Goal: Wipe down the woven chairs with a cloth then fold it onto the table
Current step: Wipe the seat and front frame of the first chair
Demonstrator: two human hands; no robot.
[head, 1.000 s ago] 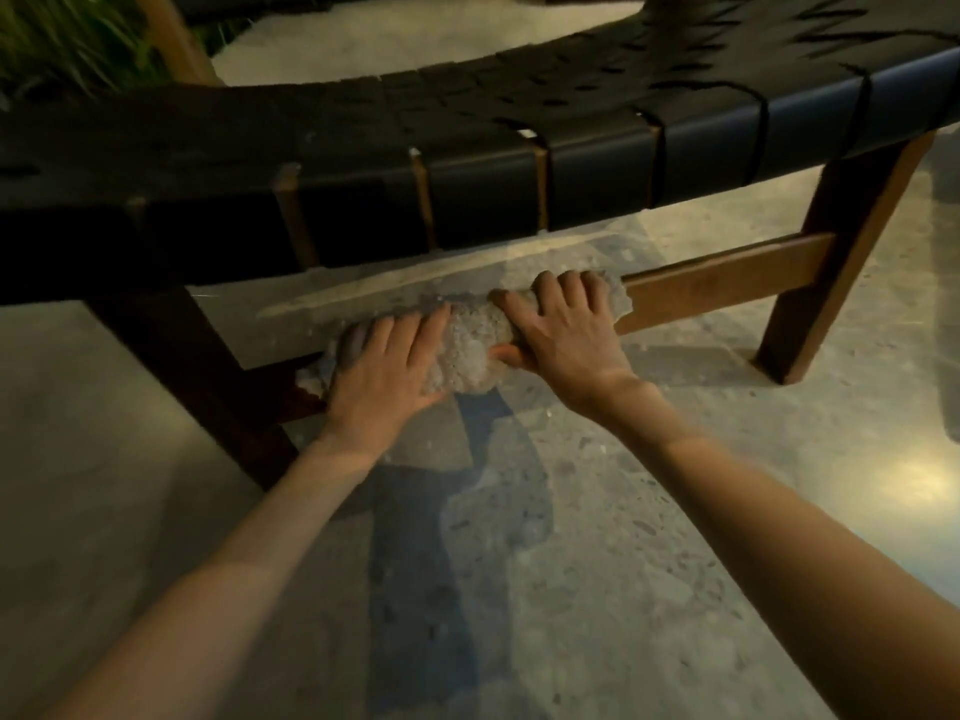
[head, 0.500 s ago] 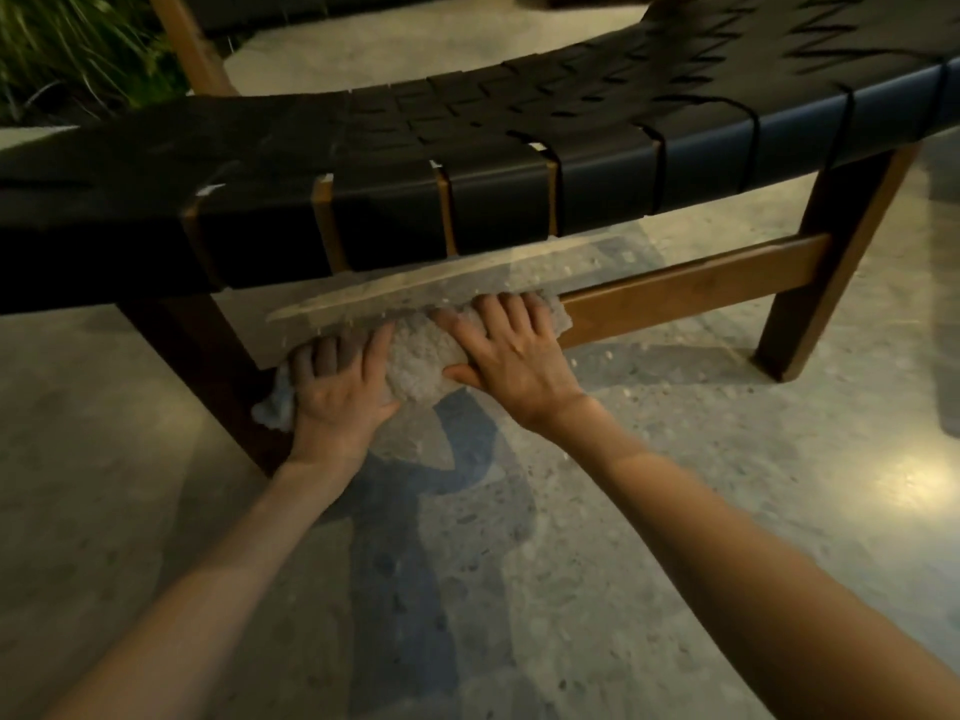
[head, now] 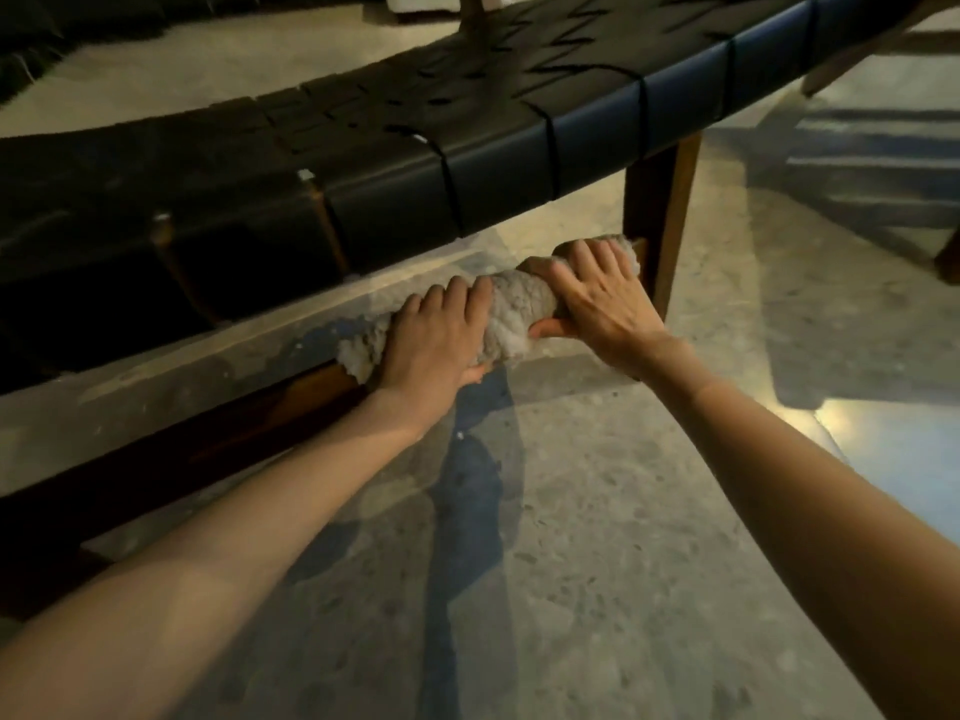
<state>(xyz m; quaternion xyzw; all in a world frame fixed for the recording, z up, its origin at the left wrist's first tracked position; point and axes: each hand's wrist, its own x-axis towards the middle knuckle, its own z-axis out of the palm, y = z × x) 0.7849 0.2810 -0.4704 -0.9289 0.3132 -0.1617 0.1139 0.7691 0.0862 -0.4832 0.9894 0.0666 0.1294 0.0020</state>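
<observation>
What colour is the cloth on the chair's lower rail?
The cloth is pale grey-white with a fluffy texture; the head view shows it best, between the hands.

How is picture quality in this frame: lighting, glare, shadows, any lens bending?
Head view: dim, warm light. The woven chair seat edge bows with wide-angle distortion, and its left underside is nearly black. A bright glare patch sits on the floor at right. Arm shadows fall on the floor below the cloth, whose texture reads clearly.

The left forearm (head: 234, 527) and right forearm (head: 810, 485) are bare along their whole visible length. The left hand (head: 434, 337) and the right hand (head: 597, 298) are bare as well.
</observation>
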